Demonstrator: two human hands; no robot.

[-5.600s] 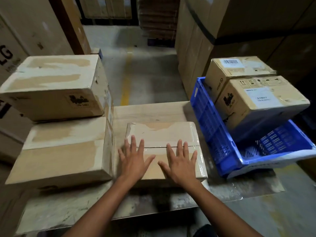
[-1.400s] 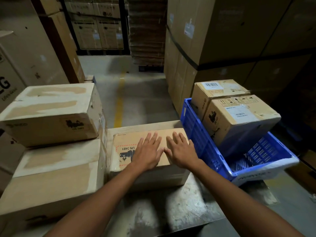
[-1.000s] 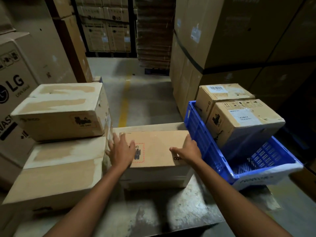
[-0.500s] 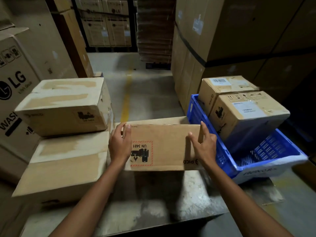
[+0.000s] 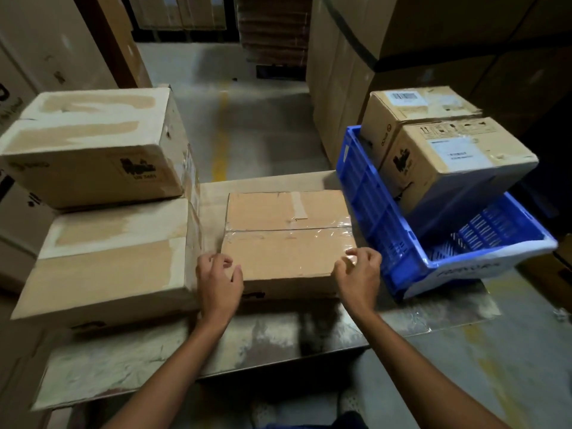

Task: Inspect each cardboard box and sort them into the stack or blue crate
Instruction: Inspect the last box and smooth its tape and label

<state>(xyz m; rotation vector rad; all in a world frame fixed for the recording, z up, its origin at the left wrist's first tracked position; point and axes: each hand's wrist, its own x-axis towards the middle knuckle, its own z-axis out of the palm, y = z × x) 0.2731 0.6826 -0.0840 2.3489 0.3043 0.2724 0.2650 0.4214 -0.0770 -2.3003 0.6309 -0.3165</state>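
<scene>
Both the left hand [image 5: 218, 281] and right hand [image 5: 359, 278] grip the box [image 5: 288, 243] by its near corners; they should turn it slowly.

You're at a scuffed metal desk [image 5: 278, 345], patchy and worn along the near edge. Beyond it is concrete floor [image 5: 266, 125] with a yellow line [image 5: 220, 140] running away from you. Tall cartons [image 5: 343, 88] with a black strap [image 5: 349, 38] on your right, big cartons [image 5: 40, 48] on your left, brown layered stack [image 5: 272, 26] at the far end
</scene>
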